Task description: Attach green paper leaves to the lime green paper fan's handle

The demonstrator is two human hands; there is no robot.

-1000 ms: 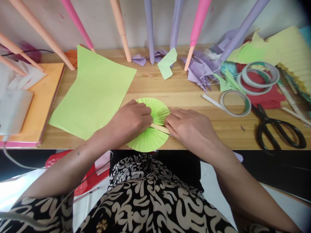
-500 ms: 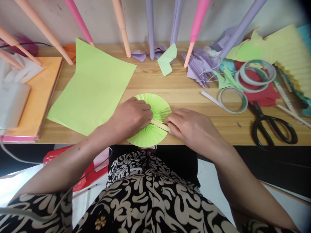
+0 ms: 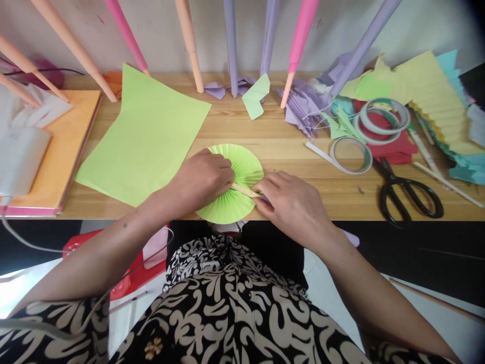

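Observation:
A round, pleated lime-green paper fan (image 3: 246,159) lies near the table's front edge. Across its middle runs a pale stick (image 3: 246,190). My left hand (image 3: 206,177) is closed over the fan's centre, fingertips pressed on the pleats at the end of the stick. My right hand (image 3: 290,202) grips the stick at the fan's right rim, thumb and fingers wrapped round it. Some purple shows under those fingers, and a purple rounded end (image 3: 351,237) sticks out past my right forearm. What lies beneath my left palm is hidden.
A green paper sheet (image 3: 147,131) lies left of the fan. Scissors (image 3: 411,194), a loose tape roll (image 3: 352,155) and stacked tape rolls (image 3: 384,121) sit at the right amid paper scraps. Coloured paper-wrapped poles (image 3: 231,50) lean on the wall. A white box (image 3: 22,162) rests on orange paper (image 3: 76,131).
The view has shifted slightly to the right. My right hand has turned a little and shows more of its thumb, and the purple end now shows beyond my forearm. Both hands keep their holds.

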